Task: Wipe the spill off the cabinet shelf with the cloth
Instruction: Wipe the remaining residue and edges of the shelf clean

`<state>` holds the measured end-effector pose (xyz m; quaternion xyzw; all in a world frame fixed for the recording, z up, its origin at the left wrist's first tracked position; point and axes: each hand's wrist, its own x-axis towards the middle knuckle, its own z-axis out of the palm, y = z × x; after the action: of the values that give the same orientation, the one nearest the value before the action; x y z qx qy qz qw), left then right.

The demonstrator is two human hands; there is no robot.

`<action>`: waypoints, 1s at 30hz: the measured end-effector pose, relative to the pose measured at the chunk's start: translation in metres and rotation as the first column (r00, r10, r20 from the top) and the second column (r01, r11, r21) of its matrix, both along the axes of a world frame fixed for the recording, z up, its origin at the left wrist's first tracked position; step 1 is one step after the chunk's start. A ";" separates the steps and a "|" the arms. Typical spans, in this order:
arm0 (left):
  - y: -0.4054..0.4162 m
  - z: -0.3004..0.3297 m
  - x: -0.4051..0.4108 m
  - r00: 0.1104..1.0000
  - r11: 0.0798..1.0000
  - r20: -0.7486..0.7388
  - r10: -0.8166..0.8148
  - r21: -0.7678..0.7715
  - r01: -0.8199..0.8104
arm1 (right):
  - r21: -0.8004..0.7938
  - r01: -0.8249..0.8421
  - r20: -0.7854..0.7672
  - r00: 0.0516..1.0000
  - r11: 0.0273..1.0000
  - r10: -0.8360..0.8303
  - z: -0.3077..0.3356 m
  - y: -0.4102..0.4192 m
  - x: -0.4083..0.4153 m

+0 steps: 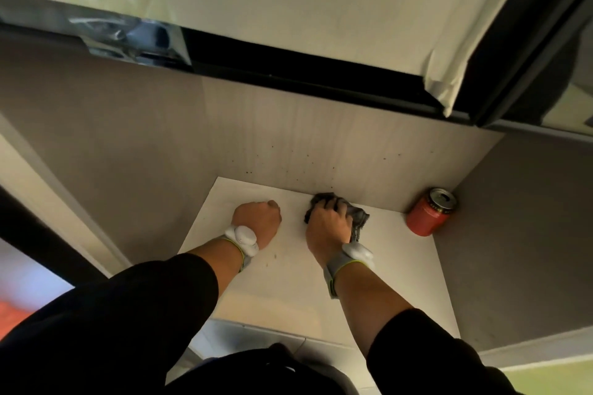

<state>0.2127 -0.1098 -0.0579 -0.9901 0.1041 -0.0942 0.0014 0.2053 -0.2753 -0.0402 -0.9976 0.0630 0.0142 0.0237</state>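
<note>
Pressing the grey cloth [337, 212] down with your right hand [329, 223], you are working it along the back edge of the cabinet shelf [401, 282], right where the shelf meets the rear panel [321, 144]. Your fingers are curling over the bunched cloth and gripping it, so it is lying wadded under your palm rather than spread flat. Your left hand [258, 220] is resting on the shelf just beside the cloth, closed into a fist and holding nothing; it seems to be bracing you.

To do this step well, you are likely better off opening the wad out a little, so more fabric is meeting the surface, and keeping the pressure even while you are dragging it toward yourself instead of pushing residue into the corner seam. Small dark specks are showing on the shelf near your left wrist, so that patch is probably still needing a pass.

Dark spatter [308, 163] is also dotting the rear panel above the cloth; whether it counts as part of the spill is a judgement call, but it is sitting within easy reach.

A red drink can [430, 212] is leaning in the back right corner, well to the right of the cloth, its opened top tilting toward you. It is standing in the way of any sweep to that side and could tip or roll if nudged.
</note>
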 end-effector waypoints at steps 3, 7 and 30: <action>0.000 -0.002 0.000 1.000 1.000 0.027 -0.015 0.013 0.015 | 0.060 -0.161 0.012 0.987 0.985 0.160 0.005 0.004 -0.003; -0.001 -0.005 -0.001 0.999 0.999 -0.007 0.039 0.027 -0.039 | 0.029 -0.237 0.040 0.971 0.971 0.236 0.012 0.009 -0.004; -0.004 0.002 -0.001 0.984 0.994 -0.170 0.053 0.106 -0.035 | 0.875 0.223 0.109 0.774 0.430 -0.624 0.015 0.014 0.027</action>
<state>0.2119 -0.1141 -0.0556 -0.9952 0.0865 -0.0027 0.0453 0.2324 -0.2610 -0.0250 -0.7918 0.2980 -0.1791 0.5022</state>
